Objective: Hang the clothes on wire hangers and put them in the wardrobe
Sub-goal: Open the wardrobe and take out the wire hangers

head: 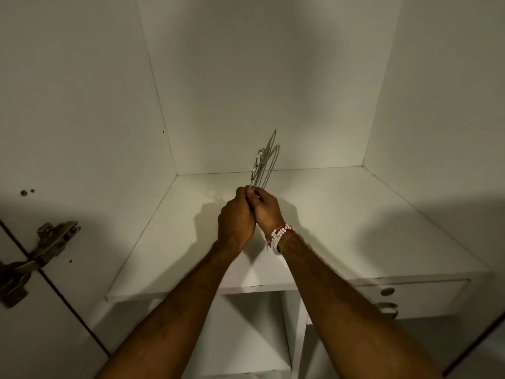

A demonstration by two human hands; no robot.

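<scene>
Both hands met over the white shelf (341, 220) inside the wardrobe (259, 77) — the left hand (236, 220) and the right hand (269, 210) pressed side by side, each grip clenched on the lower ends of a bunch of wire hangers (266, 160). The hangers stood upright, fanning above the fingers toward the back wall. A beaded bracelet (280, 236) circled the right wrist — a metal hinge (41, 247) sat at the left.

both hands (250, 214) clasped together, outstretched
</scene>
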